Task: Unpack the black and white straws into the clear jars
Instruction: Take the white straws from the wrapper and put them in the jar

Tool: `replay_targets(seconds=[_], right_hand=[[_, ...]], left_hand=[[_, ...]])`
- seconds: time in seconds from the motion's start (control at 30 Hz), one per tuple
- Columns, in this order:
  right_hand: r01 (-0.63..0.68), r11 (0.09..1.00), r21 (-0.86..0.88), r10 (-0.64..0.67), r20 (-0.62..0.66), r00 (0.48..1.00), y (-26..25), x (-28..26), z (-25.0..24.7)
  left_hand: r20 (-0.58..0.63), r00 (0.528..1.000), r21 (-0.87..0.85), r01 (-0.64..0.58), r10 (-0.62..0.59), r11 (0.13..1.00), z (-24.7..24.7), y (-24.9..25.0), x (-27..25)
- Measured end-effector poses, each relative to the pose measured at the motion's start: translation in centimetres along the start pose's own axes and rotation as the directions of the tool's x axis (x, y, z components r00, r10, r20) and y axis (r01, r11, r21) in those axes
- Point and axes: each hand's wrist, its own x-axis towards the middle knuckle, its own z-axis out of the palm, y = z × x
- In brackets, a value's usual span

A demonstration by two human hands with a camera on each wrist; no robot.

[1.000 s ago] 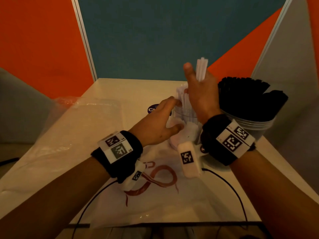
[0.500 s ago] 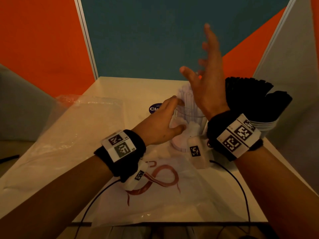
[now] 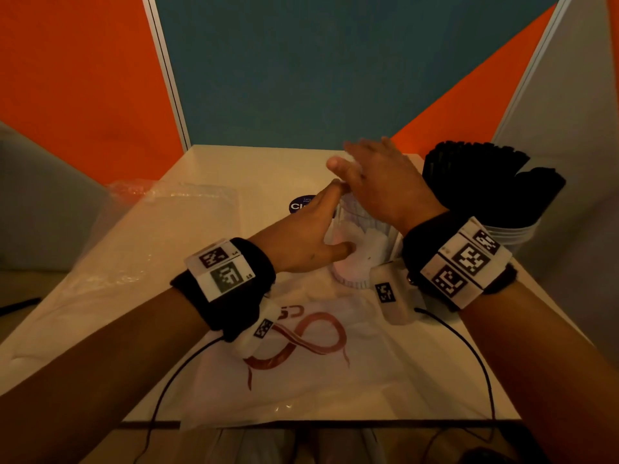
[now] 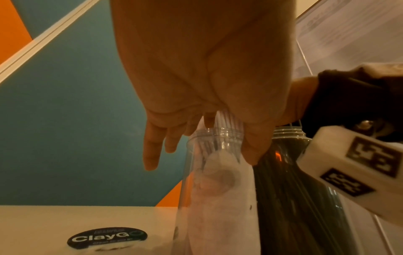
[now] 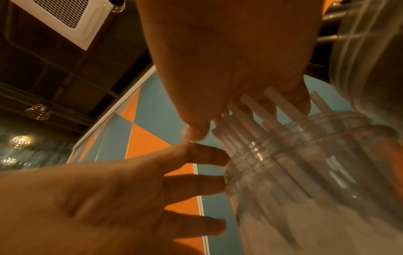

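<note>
A white table carries a flattened plastic bag with a red print. At the far right a second jar stands packed with black straws. Beside it stands the clear jar, which the left hand grips between thumb and fingers. The right hand lies flat, fingers straight, palm pressing on the white straws that stick out of the jar's mouth. A dark round sticker sits just behind.

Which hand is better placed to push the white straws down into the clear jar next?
Right. The right hand lies flat over the white plastic straws in the clear plastic jar; the left hand holds the jar's side, likely steadying it.
</note>
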Motion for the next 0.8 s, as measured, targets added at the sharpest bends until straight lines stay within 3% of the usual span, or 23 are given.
replay_targets(seconds=[0.1, 0.2, 0.27, 0.37, 0.47, 0.53, 0.57, 0.6, 0.67, 0.7, 0.8], right_hand=[[-0.035, 0.995, -0.098, 0.048, 0.125, 0.991, -0.5, -0.5, -0.6], [-0.005, 0.999, 0.032, 0.004, 0.036, 0.999, -1.0, -1.2, -1.5], [0.084, 0.988, 0.128, -0.073, -0.086, 0.994, -1.7, -2.2, -1.9], [0.239, 0.947, 0.214, -0.189, -0.230, 0.955, -3.6, -5.1, -2.5], [0.326, 0.907, 0.266, -0.272, -0.219, 0.937, -6.1, -8.6, -3.0], [0.372, 0.866, 0.334, -0.349, -0.130, 0.928, -7.5, -10.6, -2.9], [0.386, 0.847, 0.366, -0.391, -0.063, 0.918, -8.1, -11.4, -2.8], [0.392, 0.829, 0.399, -0.432, 0.012, 0.902, -8.6, -12.1, -2.6], [0.401, 0.794, 0.458, -0.510, 0.142, 0.848, -9.1, -13.3, -2.2], [0.400, 0.781, 0.480, -0.543, 0.204, 0.814, -9.1, -13.7, -2.1], [0.402, 0.813, 0.421, -0.571, 0.449, 0.687, -8.9, -14.5, -1.2]], left_hand=[[0.035, 0.999, 0.031, 0.030, -0.032, 0.999, -0.4, -0.1, -0.6], [0.012, 0.999, 0.113, 0.040, -0.042, 0.993, -1.6, 0.3, -2.0], [0.026, 0.998, 0.233, 0.041, -0.049, 0.972, -2.6, 0.7, -3.6], [0.204, 0.973, 0.361, 0.029, -0.110, 0.932, -3.6, 1.1, -7.1], [0.458, 0.880, 0.363, -0.059, -0.124, 0.930, -2.6, 1.6, -10.9], [0.572, 0.813, 0.377, -0.142, -0.110, 0.915, -1.6, 1.6, -12.7], [0.588, 0.802, 0.379, -0.160, -0.103, 0.911, -1.1, 1.2, -13.4], [0.567, 0.821, 0.368, -0.177, -0.069, 0.913, -0.8, 1.4, -13.8], [0.403, 0.914, 0.344, -0.199, 0.047, 0.918, -0.5, 0.8, -14.4], [0.371, 0.928, 0.339, -0.157, 0.021, 0.928, -0.8, 0.7, -14.3], [0.418, 0.902, 0.101, 0.070, -0.106, 0.992, -1.9, 0.6, -13.4]])
